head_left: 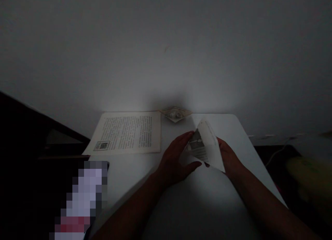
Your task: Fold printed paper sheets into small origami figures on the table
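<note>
A folded sheet of printed paper (pixel 207 143) stands tilted above the white table (pixel 197 198), held between both hands. My left hand (pixel 176 160) has its fingers on the sheet's left edge and its thumb stretched out underneath. My right hand (pixel 228 157) grips the paper from behind on the right, its fingers mostly hidden by the sheet. The room is dim.
A printed page (pixel 127 132) with dense text and a QR code lies flat at the table's far left. A small folded paper shape (pixel 175 113) sits at the far edge against the wall. A blurred-out patch (pixel 83 202) covers something at lower left. A cable (pixel 275 153) runs off to the right.
</note>
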{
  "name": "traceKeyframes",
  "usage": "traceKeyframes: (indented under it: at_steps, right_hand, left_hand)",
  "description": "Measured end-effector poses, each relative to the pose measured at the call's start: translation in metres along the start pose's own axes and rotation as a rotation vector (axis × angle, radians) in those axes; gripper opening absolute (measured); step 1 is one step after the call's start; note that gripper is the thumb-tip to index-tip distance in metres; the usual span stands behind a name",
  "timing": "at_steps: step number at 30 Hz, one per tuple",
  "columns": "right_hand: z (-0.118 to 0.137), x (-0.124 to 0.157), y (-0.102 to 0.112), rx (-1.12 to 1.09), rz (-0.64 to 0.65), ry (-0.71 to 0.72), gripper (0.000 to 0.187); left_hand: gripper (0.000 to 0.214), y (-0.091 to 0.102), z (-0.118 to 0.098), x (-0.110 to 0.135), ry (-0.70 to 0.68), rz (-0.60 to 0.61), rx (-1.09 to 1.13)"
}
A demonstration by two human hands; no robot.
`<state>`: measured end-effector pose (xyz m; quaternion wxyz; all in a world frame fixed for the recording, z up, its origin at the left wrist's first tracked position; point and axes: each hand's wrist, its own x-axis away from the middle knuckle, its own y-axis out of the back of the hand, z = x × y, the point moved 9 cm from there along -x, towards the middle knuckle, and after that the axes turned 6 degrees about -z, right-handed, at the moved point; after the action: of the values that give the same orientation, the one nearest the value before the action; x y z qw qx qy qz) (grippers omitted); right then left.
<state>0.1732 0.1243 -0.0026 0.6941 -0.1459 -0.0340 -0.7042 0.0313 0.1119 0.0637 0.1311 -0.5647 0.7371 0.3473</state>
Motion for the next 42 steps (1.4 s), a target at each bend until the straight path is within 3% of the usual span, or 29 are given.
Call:
traceKeyframes:
  at_steps: [7,12,16,19,24,27,32,34,38,42]
  right_hand:
    - [-0.004,0.004,-0.004,-0.112,-0.015,-0.113,0.058]
    - [-0.002,0.004,-0.007,-0.066,0.039,-0.038,0.042]
    - [-0.003,0.009,-0.021,-0.045,0.199,-0.031,0.022]
    - [-0.004,0.019,-0.034,-0.025,0.351,-0.070,0.019]
    - [-0.019,0.045,-0.056,-0.006,0.771,-0.193,0.058]
    - [-0.033,0.053,-0.058,-0.044,0.883,-0.309,0.062]
    - [-0.047,0.060,-0.056,-0.088,0.834,-0.504,0.054]
    - [-0.044,0.061,-0.055,-0.081,0.786,-0.525,0.057]
    - [-0.035,0.067,-0.055,-0.113,0.822,-0.586,0.062]
    - [-0.038,0.060,-0.049,-0.193,0.728,-0.593,0.061]
  left_hand:
    - [0.076,0.007,0.004,-0.003,0.075,-0.065,0.050]
    - [0.072,0.004,0.012,-0.002,0.170,-0.072,0.110]
    - [0.071,-0.002,0.026,0.004,0.349,-0.092,0.338]
    - [0.068,-0.009,0.035,0.008,0.457,-0.119,0.613]
    - [0.056,-0.025,0.045,0.013,0.647,-0.048,0.878]
    - [0.058,-0.029,0.050,0.016,0.722,-0.035,0.891]
    - [0.057,-0.025,0.056,0.018,0.746,-0.065,0.844]
    - [0.058,-0.022,0.060,0.018,0.760,-0.100,0.826]
    - [0.054,-0.015,0.069,0.017,0.736,-0.168,0.815]
    - [0.055,-0.020,0.070,0.019,0.741,-0.140,0.845]
